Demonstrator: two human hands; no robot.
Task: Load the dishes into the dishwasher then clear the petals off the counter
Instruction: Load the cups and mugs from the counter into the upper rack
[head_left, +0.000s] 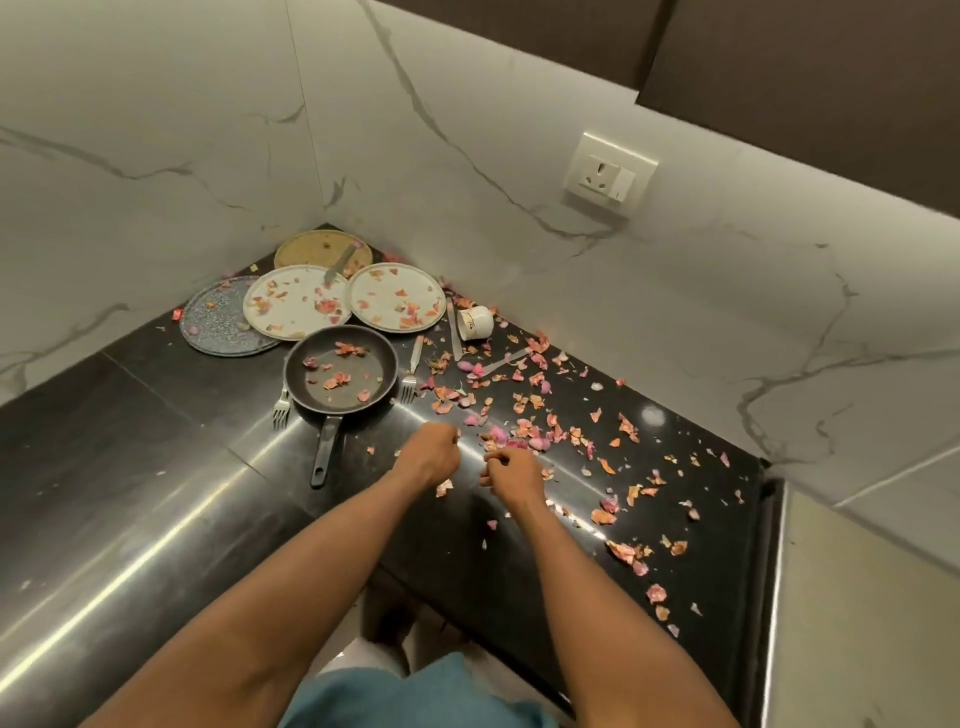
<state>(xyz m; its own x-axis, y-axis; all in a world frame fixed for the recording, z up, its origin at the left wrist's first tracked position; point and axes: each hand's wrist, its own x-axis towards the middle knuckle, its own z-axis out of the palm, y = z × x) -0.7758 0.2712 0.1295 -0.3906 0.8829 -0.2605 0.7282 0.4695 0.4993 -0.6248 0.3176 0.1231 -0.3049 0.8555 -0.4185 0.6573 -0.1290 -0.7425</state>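
Dry, papery pink petals (524, 431) littered the glossy black stone counter (156, 467). Left hand (431, 452) and right hand (511, 473) hovered with fingers curled; contents unclear.

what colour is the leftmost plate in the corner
The leftmost plate is blue-grey with a speckled pattern, seen in the head view.

The glossy black stone surface (156, 467) carries four round plates (296, 301), a black frying pan (340, 371), two steel forks (410, 371), a white cup (475, 322) and scattered pink-orange petals (540, 410).
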